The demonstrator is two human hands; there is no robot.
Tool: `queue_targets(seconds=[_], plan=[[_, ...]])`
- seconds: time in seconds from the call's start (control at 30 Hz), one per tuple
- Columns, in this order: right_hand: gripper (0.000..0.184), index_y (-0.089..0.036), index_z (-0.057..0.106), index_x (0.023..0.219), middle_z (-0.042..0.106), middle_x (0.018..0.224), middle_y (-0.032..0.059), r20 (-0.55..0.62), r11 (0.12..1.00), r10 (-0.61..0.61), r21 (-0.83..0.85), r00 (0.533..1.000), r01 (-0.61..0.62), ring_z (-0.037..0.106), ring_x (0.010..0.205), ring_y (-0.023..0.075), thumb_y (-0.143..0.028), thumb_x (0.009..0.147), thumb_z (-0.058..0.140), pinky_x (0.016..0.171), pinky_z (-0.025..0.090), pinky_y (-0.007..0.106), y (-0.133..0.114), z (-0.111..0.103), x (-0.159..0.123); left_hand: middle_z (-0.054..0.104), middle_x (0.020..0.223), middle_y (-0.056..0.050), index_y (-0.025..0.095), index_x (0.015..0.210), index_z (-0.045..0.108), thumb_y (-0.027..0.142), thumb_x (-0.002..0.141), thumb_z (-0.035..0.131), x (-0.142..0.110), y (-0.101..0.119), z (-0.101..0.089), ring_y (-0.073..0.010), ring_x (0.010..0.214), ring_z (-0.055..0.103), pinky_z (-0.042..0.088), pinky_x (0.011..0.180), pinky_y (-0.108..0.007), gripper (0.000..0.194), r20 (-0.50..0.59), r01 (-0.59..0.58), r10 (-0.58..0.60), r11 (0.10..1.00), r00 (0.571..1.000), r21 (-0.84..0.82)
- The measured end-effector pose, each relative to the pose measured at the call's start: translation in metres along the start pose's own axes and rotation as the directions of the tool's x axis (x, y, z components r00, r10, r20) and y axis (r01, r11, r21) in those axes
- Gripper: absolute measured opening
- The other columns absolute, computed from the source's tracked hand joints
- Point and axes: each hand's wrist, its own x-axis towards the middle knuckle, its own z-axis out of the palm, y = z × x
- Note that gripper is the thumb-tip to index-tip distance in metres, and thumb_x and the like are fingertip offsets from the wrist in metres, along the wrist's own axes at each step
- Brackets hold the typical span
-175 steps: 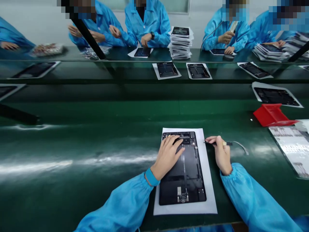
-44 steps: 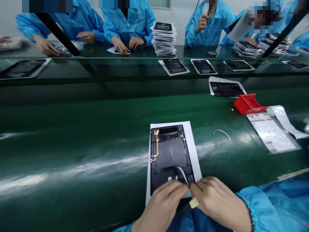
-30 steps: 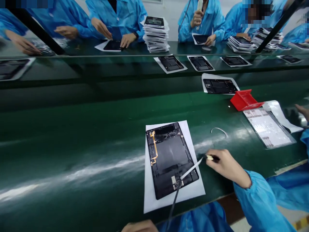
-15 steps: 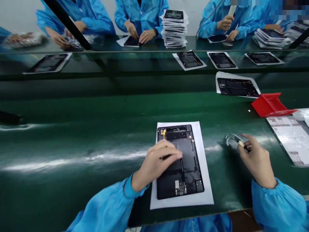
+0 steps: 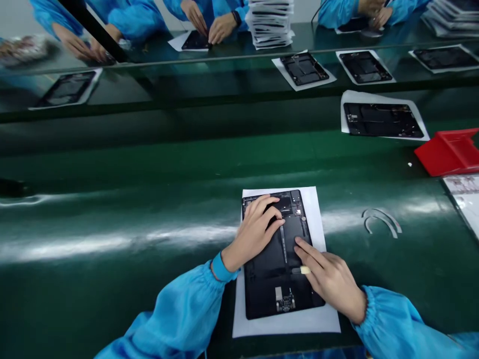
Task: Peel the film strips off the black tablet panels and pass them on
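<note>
While both hands rest on it, the black tablet back (image 5: 288, 284) lies open on a white sheet (image 5: 318, 324) at the near edge of the green table (image 5: 112, 214). The right hand (image 5: 329, 276) lies flat on the right side of the tablet back, fingers (image 5: 305, 249) stretched out and close together, pressing down. A small pale tip (image 5: 305, 270) pokes out just under that hand, but I cannot tell if the hand grips it. The left hand (image 5: 256, 234) presses on the far left part of the tablet back, fingers a little spread and bent.

Farther off to the right, two thin curved strips (image 5: 381, 222) lie on the table, well apart from the hands. Beyond them sits a red tray (image 5: 447, 152), and another tablet back (image 5: 381, 119) on its own sheet. On the far side, more tablet backs lie in a row, beside a tall pile of sheets (image 5: 271, 25), and other people's hands (image 5: 209, 25) in blue sleeves work there.
</note>
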Motion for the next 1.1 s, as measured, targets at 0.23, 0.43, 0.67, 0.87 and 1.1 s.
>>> queue_targets(seconds=[0.23, 0.43, 0.67, 0.87, 1.1], plan=[[0.042, -0.008, 0.059, 0.123, 0.05, 0.138, 0.0148, 0.021, 1.0, 0.006, 0.017, 1.0, -0.007, 0.066, 0.078, 0.0162, -0.005, 0.089, 0.035, 0.068, 0.057, 0.031, -0.001, 0.0, -0.002, 0.05, 0.133, -0.006, 0.021, 0.093, 0.056, 0.029, 0.096, 0.045, 0.002, -0.002, 0.001, -0.0238, 0.133, 0.035, 0.032, 0.108, -0.045, 0.014, 0.018, -0.011, 0.01, 1.0, 1.0, 0.019], [0.041, -0.006, 0.06, 0.121, 0.05, 0.137, 0.0156, 0.015, 1.0, -0.001, 0.022, 1.0, 0.0, 0.066, 0.077, 0.0166, -0.003, 0.09, 0.033, 0.067, 0.057, 0.032, 0.0, 0.0, 0.0, 0.05, 0.132, -0.006, 0.021, 0.092, 0.056, 0.029, 0.096, 0.046, 0.002, -0.002, 0.001, -0.024, 0.133, 0.036, 0.032, 0.107, -0.045, 0.013, 0.018, -0.007, 0.007, 1.0, 1.0, 0.021], [0.041, -0.009, 0.059, 0.123, 0.05, 0.138, 0.0137, -0.048, 0.99, -0.132, -0.052, 0.99, 0.129, 0.064, 0.088, 0.018, -0.001, 0.093, 0.032, 0.078, 0.053, 0.034, -0.007, -0.009, -0.008, 0.05, 0.133, -0.006, 0.022, 0.11, 0.05, 0.029, 0.094, 0.051, 0.002, -0.003, 0.002, -0.0224, 0.133, 0.037, 0.031, 0.109, -0.043, 0.017, -0.008, 0.008, -0.008, 1.0, 1.0, 0.001], [0.035, -0.016, 0.06, 0.123, 0.057, 0.133, 0.0045, -0.017, 0.971, -0.234, -0.048, 0.972, 0.233, 0.037, 0.134, 0.0266, -0.01, 0.096, 0.039, 0.116, 0.005, 0.061, -0.009, -0.005, 0.0, 0.051, 0.131, -0.007, 0.022, 0.109, 0.049, 0.028, 0.089, 0.059, 0.002, -0.003, 0.004, -0.0229, 0.129, 0.04, 0.033, 0.108, -0.044, 0.023, -0.057, 0.025, -0.029, 0.996, 0.998, -0.081], [0.048, -0.018, 0.051, 0.132, 0.055, 0.134, 0.0037, 0.025, 0.998, -0.064, 0.024, 0.998, 0.064, 0.023, 0.14, 0.0295, -0.003, 0.089, 0.037, 0.112, -0.003, 0.067, 0.016, -0.006, 0.05, 0.06, 0.113, -0.007, 0.02, 0.094, 0.056, 0.026, 0.087, 0.06, 0.002, -0.007, -0.001, -0.0196, 0.114, 0.055, 0.042, 0.101, -0.038, 0.009, -0.274, -0.015, -0.15, 0.854, 0.95, -0.52]])
